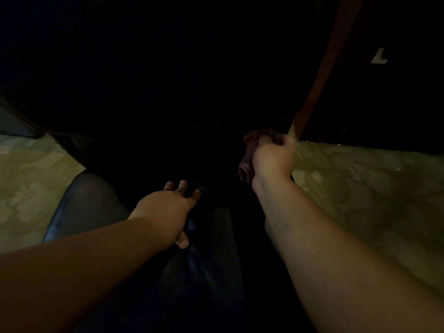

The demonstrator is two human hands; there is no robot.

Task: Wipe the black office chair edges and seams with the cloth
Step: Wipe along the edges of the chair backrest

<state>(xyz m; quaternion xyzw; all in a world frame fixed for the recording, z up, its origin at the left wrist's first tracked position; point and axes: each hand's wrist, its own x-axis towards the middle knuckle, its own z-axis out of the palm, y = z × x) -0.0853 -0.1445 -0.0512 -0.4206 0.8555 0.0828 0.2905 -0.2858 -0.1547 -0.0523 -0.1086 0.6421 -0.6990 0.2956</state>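
Hands, two of them, reach forward into a very dark scene. The right hand (pixel 274 157) is curled round one bunched reddish-brown cloth (pixel 247 162), gripping it at the far right edge of the black padded office chair (pixel 149 104), whose back fills the dim upper half of the view. Folds of the cloth hang down to the left of the wrist. The left hand (pixel 165 207) lies with fingers (pixel 183 186) spread and fairly straight, pressed on the chair's dark lower part; it holds nothing, and the thumb points back toward the person. Both forearms are bare.

Beneath the arms, one smooth black seat surface (pixel 81 203) catches a faint sheen at its left edge. The chair's seams are too dark to make out. Beside the right hand stands one dark cabinet with a reddish-brown wooden edge (pixel 334 61) running down diagonally; a single pale L-shaped mark (pixel 379 57) shows on its face, and whether this is a letter cannot be told. Pale mottled floor (pixel 360 188) spreads on both sides. No readable writing appears.
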